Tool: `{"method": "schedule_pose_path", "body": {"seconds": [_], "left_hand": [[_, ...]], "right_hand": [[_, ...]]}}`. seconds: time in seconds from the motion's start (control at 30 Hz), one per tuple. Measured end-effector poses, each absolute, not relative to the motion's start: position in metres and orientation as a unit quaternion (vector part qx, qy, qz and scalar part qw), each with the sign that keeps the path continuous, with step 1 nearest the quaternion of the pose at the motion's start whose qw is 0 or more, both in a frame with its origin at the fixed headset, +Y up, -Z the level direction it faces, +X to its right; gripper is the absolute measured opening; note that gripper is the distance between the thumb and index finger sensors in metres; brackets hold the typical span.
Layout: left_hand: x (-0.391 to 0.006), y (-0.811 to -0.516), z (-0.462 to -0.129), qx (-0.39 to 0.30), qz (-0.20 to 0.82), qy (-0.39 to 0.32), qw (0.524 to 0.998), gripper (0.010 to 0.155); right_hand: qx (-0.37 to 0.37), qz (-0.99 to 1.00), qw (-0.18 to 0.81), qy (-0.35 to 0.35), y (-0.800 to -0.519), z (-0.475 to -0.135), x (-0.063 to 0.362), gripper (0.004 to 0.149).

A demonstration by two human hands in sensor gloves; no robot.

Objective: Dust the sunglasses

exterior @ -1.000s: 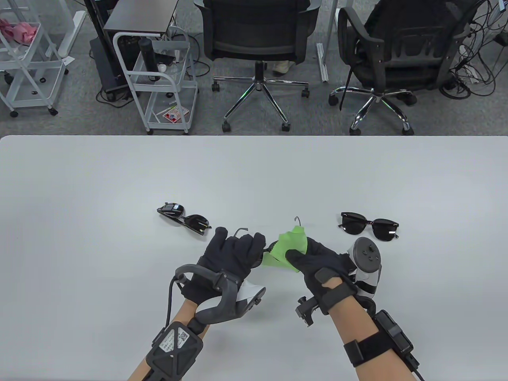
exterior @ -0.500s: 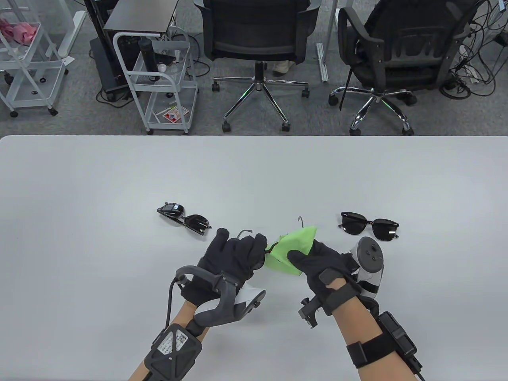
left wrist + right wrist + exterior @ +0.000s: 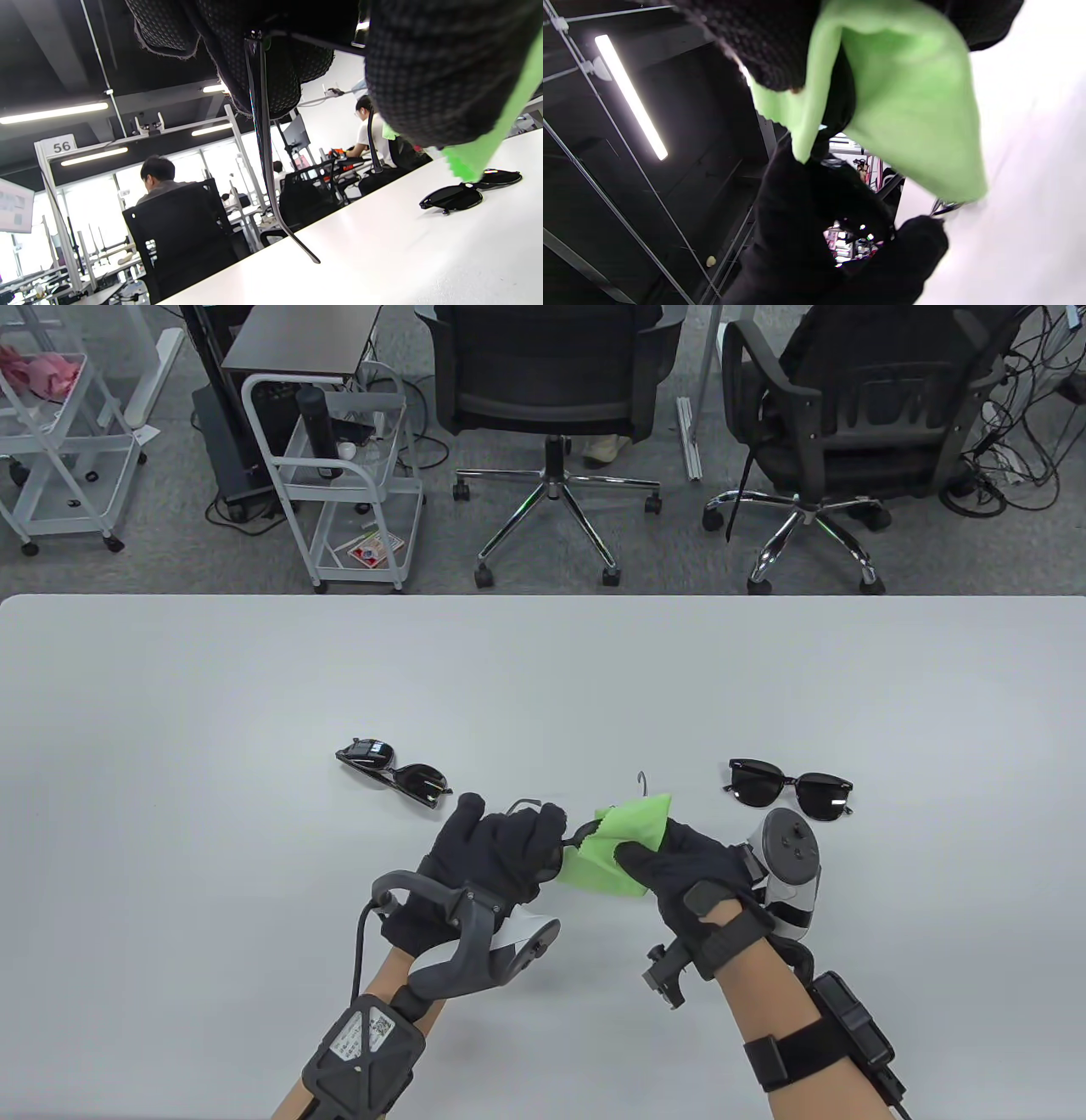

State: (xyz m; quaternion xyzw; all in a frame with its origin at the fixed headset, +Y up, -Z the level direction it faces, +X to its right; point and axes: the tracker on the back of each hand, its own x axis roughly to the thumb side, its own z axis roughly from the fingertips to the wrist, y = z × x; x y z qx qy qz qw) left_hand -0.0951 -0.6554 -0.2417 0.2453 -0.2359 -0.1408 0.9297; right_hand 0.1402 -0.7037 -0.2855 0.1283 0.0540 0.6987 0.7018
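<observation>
Two spare pairs flank the hands on the table (image 3: 170, 687)

Near its front edge, dark sunglasses (image 3: 395, 774) lie left and black sunglasses (image 3: 789, 789) right. Between them the left hand (image 3: 496, 853) grips a thin-framed pair (image 3: 263, 140) aloft; the right hand (image 3: 687, 861) pinches a green cloth (image 3: 615, 848) around its lens.

Office chairs (image 3: 547, 407), white carts (image 3: 339, 475), grey carpet (image 3: 127, 568)

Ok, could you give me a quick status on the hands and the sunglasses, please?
Left hand grips held sunglasses. Right hand presses green cloth over a lens. Two other pairs lie apart on table. Nothing blocking.
</observation>
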Motion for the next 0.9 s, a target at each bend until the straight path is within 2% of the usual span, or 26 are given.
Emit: {"method": "schedule_pose_path", "body": {"seconds": [0.2,0.33,0.47,0.6,0.7,0.9], "left_hand": [[-0.090,-0.652,-0.238,0.252,-0.133,-0.243,0.927,0.098],[-0.091,-0.651,-0.237,0.254,-0.131,-0.243,0.927,0.098],[-0.096,-0.652,-0.239,0.248,-0.123,-0.237,0.931,0.098],[-0.095,-0.651,-0.238,0.252,-0.125,-0.240,0.929,0.098],[-0.094,-0.650,-0.238,0.250,-0.105,-0.240,0.932,0.098],[-0.105,-0.645,-0.242,0.226,-0.009,-0.220,0.949,0.098]], "right_hand": [[0.095,0.741,0.665,-0.023,-0.697,-0.281,0.144,0.041],[0.113,0.714,0.690,0.005,-0.699,-0.282,0.144,0.042],[0.139,0.675,0.722,0.063,-0.702,-0.284,0.141,0.045],[0.122,0.732,0.671,0.003,-0.694,-0.283,0.141,0.043],[0.110,0.724,0.681,-0.022,-0.695,-0.280,0.142,0.041],[0.177,0.637,0.749,0.040,-0.698,-0.280,0.128,0.056]]}}
